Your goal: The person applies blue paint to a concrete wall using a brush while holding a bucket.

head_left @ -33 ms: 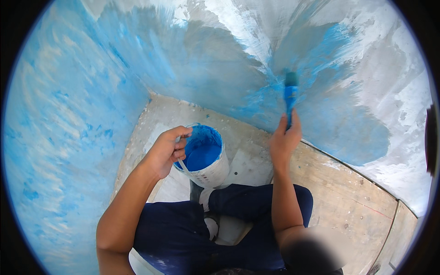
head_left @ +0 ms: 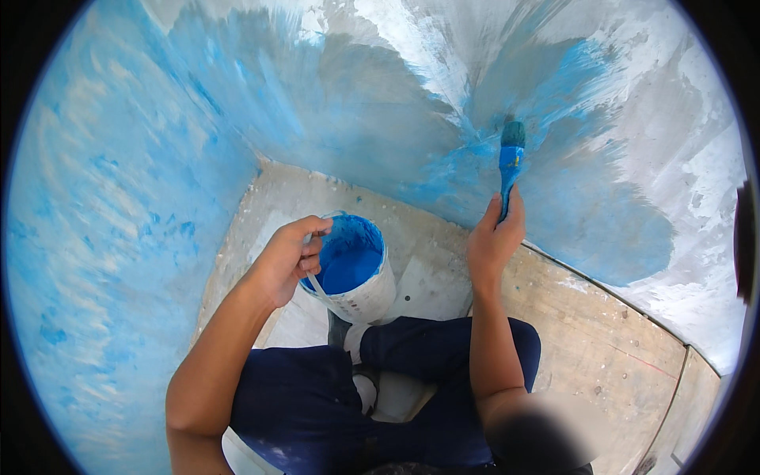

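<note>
A blue-handled paintbrush (head_left: 512, 157) is pinched near the end of its handle by my right hand (head_left: 496, 237). Its dark bristles point up, against or just in front of the wall (head_left: 554, 182), which bears patches of grey, white and bright blue. With closed fingers my left hand (head_left: 294, 263) grips the handle and rim side of a white bucket (head_left: 368, 302). Bright blue paint (head_left: 348, 271) lies inside, and blue smears coat the inner wall. The bucket tilts a little toward me.
On the left, another wall (head_left: 103, 261) is streaked light blue and meets the painted one at a corner. Under me are wooden boards (head_left: 586, 340), edged by a dark gap along the right wall. My crossed legs (head_left: 301, 396) in dark trousers are close below the bucket.
The paintbrush and my right hand have shifted slightly to the right, the brush leaning more that way. My left hand and the bucket have stayed in place.
</note>
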